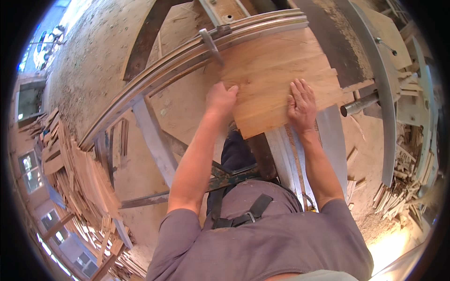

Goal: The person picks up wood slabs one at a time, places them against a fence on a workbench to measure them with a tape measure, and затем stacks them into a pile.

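Note:
A wide, light-brown wooden board point(267, 75) lies in front of me, its far edge along a long metal rail point(262, 27). At the board's left edge is my left hand point(222, 99), slightly blurred, fingers curled closed around the edge and thumb on top. My right hand point(303, 107) rests flat on the board near its right front side, with fingers stretched out. A metal clamp-like bar point(211, 46) stands up from the rail, just beyond my left hand.
Pale metal machine beams point(286, 154) run under the board toward me. To the right are a round metal pipe point(360, 104) and a curved grey panel point(382, 93). Stacked boards point(84, 164) lie at left; wood scraps point(398, 201) lie on the dusty floor at right.

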`<control>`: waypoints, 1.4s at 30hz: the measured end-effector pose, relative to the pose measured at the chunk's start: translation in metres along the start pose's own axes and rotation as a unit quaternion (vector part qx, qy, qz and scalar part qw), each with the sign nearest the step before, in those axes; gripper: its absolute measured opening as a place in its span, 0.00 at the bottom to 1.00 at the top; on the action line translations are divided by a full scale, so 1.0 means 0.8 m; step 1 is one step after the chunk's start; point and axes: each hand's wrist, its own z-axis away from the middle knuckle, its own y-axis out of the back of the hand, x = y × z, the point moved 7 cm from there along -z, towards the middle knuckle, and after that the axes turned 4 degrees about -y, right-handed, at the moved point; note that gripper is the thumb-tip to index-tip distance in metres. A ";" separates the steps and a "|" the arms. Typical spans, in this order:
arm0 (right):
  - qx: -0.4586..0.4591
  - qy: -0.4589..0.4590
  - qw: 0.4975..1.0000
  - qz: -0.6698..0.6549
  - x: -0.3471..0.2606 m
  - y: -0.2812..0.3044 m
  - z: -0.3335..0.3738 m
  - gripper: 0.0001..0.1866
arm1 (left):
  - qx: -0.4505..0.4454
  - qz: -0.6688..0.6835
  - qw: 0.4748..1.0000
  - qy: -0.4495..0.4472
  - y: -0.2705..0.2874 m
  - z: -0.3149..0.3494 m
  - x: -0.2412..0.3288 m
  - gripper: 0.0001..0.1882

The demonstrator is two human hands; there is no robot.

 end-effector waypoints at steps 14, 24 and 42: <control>-0.063 -0.001 0.998 0.021 -0.009 0.000 -0.035 0.34 | 0.175 -0.374 0.899 -0.146 0.189 -0.158 0.048 0.23; -0.022 -0.005 1.000 -0.016 -0.015 0.017 -0.037 0.35 | 0.248 -0.354 0.890 -0.143 0.198 -0.147 0.053 0.24; 0.008 0.027 1.000 -0.004 -0.021 0.024 -0.036 0.36 | 0.299 -0.350 0.871 -0.170 0.204 -0.137 0.058 0.26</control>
